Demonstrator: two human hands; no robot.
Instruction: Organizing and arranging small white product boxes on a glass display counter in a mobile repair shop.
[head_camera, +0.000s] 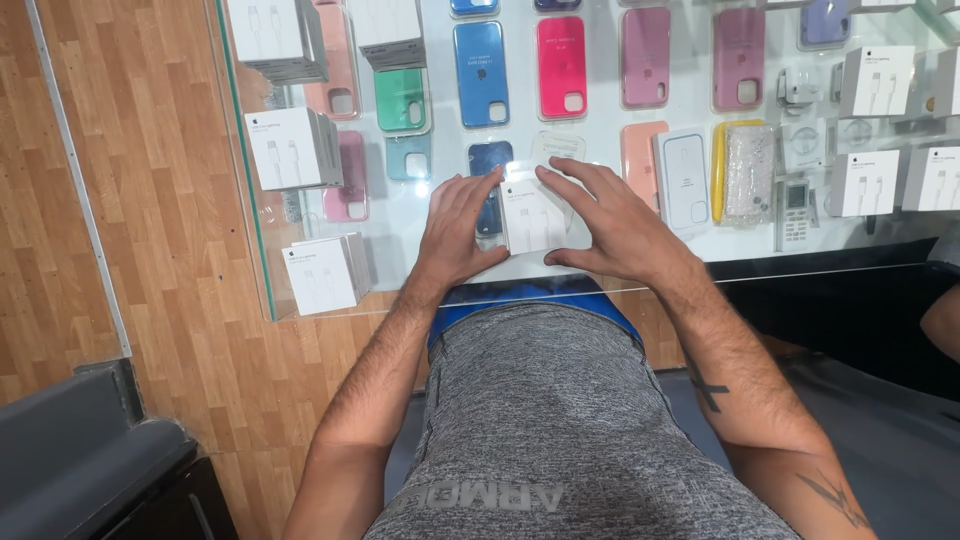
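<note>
Looking down from the head camera, a person in a grey shirt stands at the near edge of a glass display counter (262, 240) and works with both bare hands on a small stack of white boxes (532, 215). The left hand (462, 228) rests against the stack's left side with its fingers spread and lying flat, thumb along the near edge. The right hand (610, 220) covers the stack's right side, fingers spread and arched over the top, thumb pressed at the near right corner. Together the hands cup the stack between them rather than pinching it; it sits on the glass close to the near edge, about midway along the counter. Under the glass, rows of phone cases lie flat: a blue case (481, 73) and a bright pink case (561, 67) toward the far edge, and a green case (401, 99) to their left. More white boxes stand on the glass, one pile (325, 273) at the near left corner, another pile (291, 148) farther along the left edge, and several boxes (866, 183) toward the right end. Wooden flooring (150, 200) shows left of the counter.
</note>
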